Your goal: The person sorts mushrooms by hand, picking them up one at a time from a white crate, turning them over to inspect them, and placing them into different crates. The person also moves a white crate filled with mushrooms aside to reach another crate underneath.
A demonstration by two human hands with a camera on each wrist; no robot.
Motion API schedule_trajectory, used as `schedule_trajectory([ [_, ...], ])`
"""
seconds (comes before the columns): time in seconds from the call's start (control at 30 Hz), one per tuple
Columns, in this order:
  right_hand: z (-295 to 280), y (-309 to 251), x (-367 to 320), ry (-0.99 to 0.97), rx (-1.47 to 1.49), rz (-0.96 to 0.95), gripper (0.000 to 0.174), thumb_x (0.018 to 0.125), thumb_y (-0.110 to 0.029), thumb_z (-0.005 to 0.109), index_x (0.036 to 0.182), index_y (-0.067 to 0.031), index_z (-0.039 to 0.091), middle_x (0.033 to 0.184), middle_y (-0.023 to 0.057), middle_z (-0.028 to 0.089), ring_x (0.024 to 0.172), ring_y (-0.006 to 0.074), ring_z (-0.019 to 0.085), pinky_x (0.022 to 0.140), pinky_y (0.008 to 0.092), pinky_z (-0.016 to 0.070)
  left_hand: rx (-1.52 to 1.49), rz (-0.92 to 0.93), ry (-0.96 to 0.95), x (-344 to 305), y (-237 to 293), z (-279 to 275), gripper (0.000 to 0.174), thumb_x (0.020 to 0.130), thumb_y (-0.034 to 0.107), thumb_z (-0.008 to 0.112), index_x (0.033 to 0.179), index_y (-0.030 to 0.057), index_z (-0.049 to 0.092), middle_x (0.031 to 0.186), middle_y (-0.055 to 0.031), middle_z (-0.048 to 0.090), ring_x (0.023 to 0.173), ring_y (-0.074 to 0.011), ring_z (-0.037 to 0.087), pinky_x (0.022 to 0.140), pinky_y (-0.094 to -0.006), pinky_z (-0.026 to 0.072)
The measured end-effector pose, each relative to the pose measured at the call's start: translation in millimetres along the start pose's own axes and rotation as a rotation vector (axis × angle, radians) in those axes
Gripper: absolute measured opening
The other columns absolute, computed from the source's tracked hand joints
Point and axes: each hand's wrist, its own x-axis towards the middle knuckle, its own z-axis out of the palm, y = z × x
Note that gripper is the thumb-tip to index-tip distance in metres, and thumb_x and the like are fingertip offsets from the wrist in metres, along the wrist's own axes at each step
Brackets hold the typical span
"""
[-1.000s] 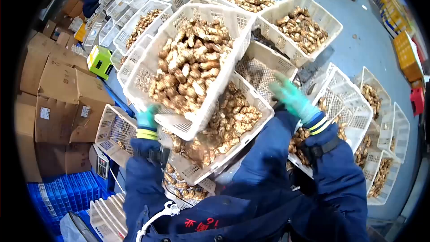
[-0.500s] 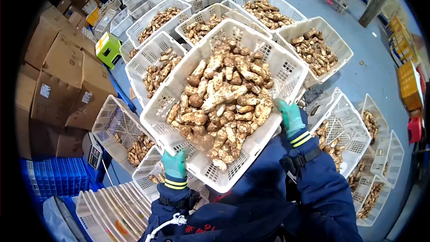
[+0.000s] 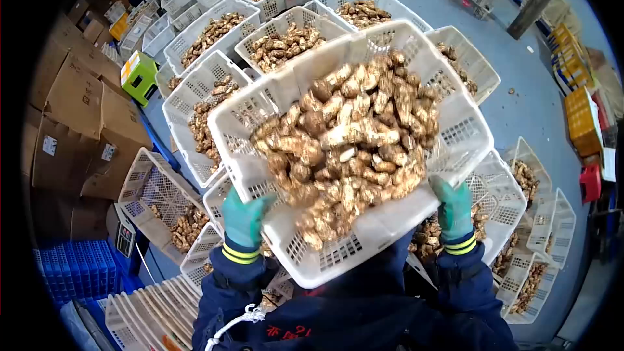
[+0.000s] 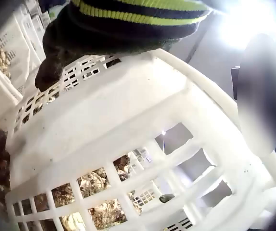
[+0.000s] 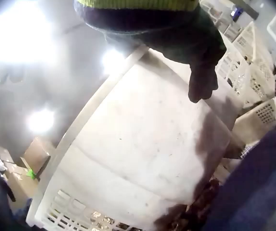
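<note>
A white perforated crate heaped with brown and cream mushrooms is held up in front of the body, tilted. The green-gloved left hand grips its near left side, and the green-gloved right hand grips its right side. In the left wrist view the left hand curls over the crate wall. Across the right wrist view the crate's smooth wall shows, with the fingers of the right hand bent against it.
Other mushroom-filled crates stand behind and on both sides. Cardboard boxes, blue crates, a scale and nested white crates are at the left. A post stands at the far right, near yellow crates.
The full crate has risen off another crate and moved right and closer to the body. The right hand, at first away from it, has taken hold of its right side.
</note>
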Motion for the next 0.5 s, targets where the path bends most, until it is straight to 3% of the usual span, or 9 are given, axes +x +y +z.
schedule_trajectory([
  [0.03, -2.7, 7.5, 15.6, -0.061, -0.276, -0.232, 0.028, 0.082, -0.014, 0.069, 0.100, 0.0067, 0.064, 0.093, 0.0122, 0.066, 0.081, 0.0193, 0.065, 0.071, 0.0281, 0.0539, -0.025, -0.068, 0.013, 14.4, 13.2, 1.0, 0.037, 0.075, 0.000, 0.067, 0.111, -0.0020, 0.059, 0.094, -0.0112, 0.065, 0.077, -0.0158, 0.064, 0.066, -0.0255, 0.0556],
  [0.07, 20.6, -30.0, 27.7, 0.082, 0.285, 0.067, 0.029, 0.083, -0.016, 0.069, 0.101, 0.0065, 0.064, 0.094, 0.0129, 0.067, 0.081, 0.0191, 0.065, 0.072, 0.0277, 0.0537, -0.189, -0.016, 0.030, 33.3, 2.1, -0.2, 0.036, 0.075, 0.002, 0.066, 0.110, -0.0028, 0.059, 0.096, -0.0121, 0.065, 0.078, -0.0177, 0.065, 0.066, -0.0273, 0.0572],
  [0.1, 24.0, -31.0, 51.5, 0.016, 0.220, -0.024, 0.024, 0.086, -0.013, 0.066, 0.105, 0.0019, 0.066, 0.093, 0.0113, 0.066, 0.084, 0.0173, 0.063, 0.075, 0.0281, 0.0532, 0.020, 0.157, 0.018, 53.7, 5.4, -0.2, 0.034, 0.075, 0.002, 0.064, 0.108, -0.0033, 0.059, 0.095, -0.0116, 0.065, 0.078, -0.0199, 0.066, 0.068, -0.0286, 0.0589],
  [0.17, 18.3, -12.9, 115.4, -0.176, -0.104, -0.219, 0.025, 0.091, -0.008, 0.060, 0.115, -0.0020, 0.065, 0.094, 0.0111, 0.066, 0.087, 0.0169, 0.062, 0.081, 0.0309, 0.0529, -0.195, 0.056, 0.017, 104.0, 11.2, -1.9, 0.029, 0.076, 0.002, 0.064, 0.105, -0.0029, 0.059, 0.091, -0.0103, 0.064, 0.076, -0.0192, 0.066, 0.063, -0.0286, 0.0585],
  [0.2, 23.0, -22.5, 136.3, -0.127, -0.638, -0.614, 0.026, 0.094, -0.007, 0.055, 0.119, -0.0013, 0.062, 0.102, 0.0136, 0.065, 0.094, 0.0192, 0.062, 0.082, 0.0331, 0.0531, -0.211, 0.065, 0.017, 132.8, 11.1, -4.8, 0.026, 0.077, 0.002, 0.063, 0.103, -0.0031, 0.060, 0.090, -0.0107, 0.064, 0.077, -0.0184, 0.065, 0.061, -0.0283, 0.0580],
  [0.23, 34.5, -45.0, 142.8, -0.143, -0.304, -0.853, 0.040, 0.097, -0.016, 0.053, 0.133, 0.0001, 0.050, 0.117, 0.0166, 0.060, 0.106, 0.0232, 0.060, 0.090, 0.0356, 0.0501, -0.279, 0.101, 0.034, 171.0, -4.7, -8.7, 0.028, 0.076, 0.001, 0.063, 0.103, -0.0045, 0.059, 0.092, -0.0127, 0.065, 0.076, -0.0191, 0.065, 0.064, -0.0295, 0.0585],
  [0.3, 48.7, -68.4, 159.4, -0.450, 0.745, -0.246, 0.056, 0.097, -0.026, 0.052, 0.142, 0.0029, 0.036, 0.133, 0.0192, 0.051, 0.121, 0.0266, 0.052, 0.102, 0.0382, 0.0418, -0.275, -0.080, 0.114, 230.7, -2.1, -6.4, 0.026, 0.075, 0.000, 0.065, 0.100, -0.0046, 0.062, 0.086, -0.0121, 0.068, 0.068, -0.0204, 0.063, 0.066, -0.0291, 0.0548],
  [0.4, 30.4, -101.1, 112.3, -0.455, 0.262, -0.284, 0.065, 0.097, -0.033, 0.048, 0.146, 0.0039, 0.026, 0.139, 0.0211, 0.045, 0.130, 0.0267, 0.044, 0.109, 0.0378, 0.0322, 0.045, 0.157, 0.145, 307.1, -34.7, -0.4, 0.018, 0.071, 0.003, 0.072, 0.087, -0.0038, 0.068, 0.078, -0.0078, 0.067, 0.067, -0.0199, 0.062, 0.063, -0.0322, 0.0509],
  [0.5, -14.2, -59.7, 72.4, -0.456, 0.149, -0.123, 0.057, 0.095, -0.008, 0.049, 0.147, 0.0036, 0.027, 0.137, 0.0163, 0.047, 0.125, 0.0194, 0.046, 0.103, 0.0291, 0.0370, -0.137, -0.148, 0.054, 375.3, -77.7, -30.6, 0.015, 0.076, 0.008, 0.071, 0.087, -0.0020, 0.071, 0.089, -0.0102, 0.071, 0.077, -0.0217, 0.066, 0.072, -0.0334, 0.0541],
])
